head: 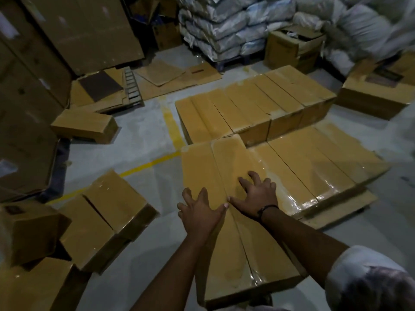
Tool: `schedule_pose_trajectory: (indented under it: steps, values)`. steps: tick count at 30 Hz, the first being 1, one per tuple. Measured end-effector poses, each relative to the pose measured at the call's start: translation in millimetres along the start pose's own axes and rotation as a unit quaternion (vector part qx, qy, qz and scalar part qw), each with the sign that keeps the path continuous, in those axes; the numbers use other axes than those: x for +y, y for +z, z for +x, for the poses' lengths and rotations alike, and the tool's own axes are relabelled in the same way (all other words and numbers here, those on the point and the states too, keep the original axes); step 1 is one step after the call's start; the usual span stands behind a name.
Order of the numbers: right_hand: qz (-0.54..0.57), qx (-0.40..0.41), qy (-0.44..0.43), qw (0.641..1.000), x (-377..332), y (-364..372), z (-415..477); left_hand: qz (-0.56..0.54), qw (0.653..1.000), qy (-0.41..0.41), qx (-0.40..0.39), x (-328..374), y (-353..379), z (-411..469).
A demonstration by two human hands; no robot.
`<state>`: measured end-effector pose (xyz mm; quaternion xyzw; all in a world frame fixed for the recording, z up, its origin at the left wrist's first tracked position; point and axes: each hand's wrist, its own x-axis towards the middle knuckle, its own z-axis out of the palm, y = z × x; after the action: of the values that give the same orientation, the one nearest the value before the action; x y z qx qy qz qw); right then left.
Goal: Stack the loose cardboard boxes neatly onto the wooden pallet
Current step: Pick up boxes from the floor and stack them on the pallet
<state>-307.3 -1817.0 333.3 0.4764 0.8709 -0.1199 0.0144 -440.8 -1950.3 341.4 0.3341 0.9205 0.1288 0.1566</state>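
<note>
Cardboard box (202, 167) at the stack's near-left edge, overhanging toward the viewer. Left hand (199, 213) and right hand (256, 196) press flat on top, fingers spread apart, probably to slide it flush against the neighbouring boxes (303, 167). Loose boxes (107, 212) lie on the floor.

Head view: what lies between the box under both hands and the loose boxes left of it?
Only bare grey floor, crossed farther off by a yellow line, as the head view shows.

Warehouse: stacked sacks (226, 25), cardboard boxes (253, 108), yellow floor line (143, 166).
</note>
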Motion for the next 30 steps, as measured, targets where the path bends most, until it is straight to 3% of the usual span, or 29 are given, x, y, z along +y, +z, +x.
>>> schedule_pose_trajectory:
  steps: [9, 15, 20, 25, 30]
  values:
    - [-0.001, -0.067, 0.005, 0.998, 35, 11, 59, 0.0, 0.999, -0.001, -0.036, 36, 39, 46]
    - [-0.029, -0.068, 0.027, 0.997, 44, 16, 111, -0.01, 0.998, 0.015, -0.052, 47, 62, 101]
    - [-0.056, -0.04, -0.011, 0.998, 46, 12, 160, -0.046, 0.997, -0.006, -0.069, 57, 79, 130]
    - [-0.062, -0.085, -0.035, 0.994, 62, 21, 189, -0.042, 0.997, -0.014, -0.06, 70, 101, 136]
    - [-0.042, -0.151, -0.035, 0.987, 104, 50, 188, 0.015, 0.994, -0.019, -0.108, 88, 133, 132]
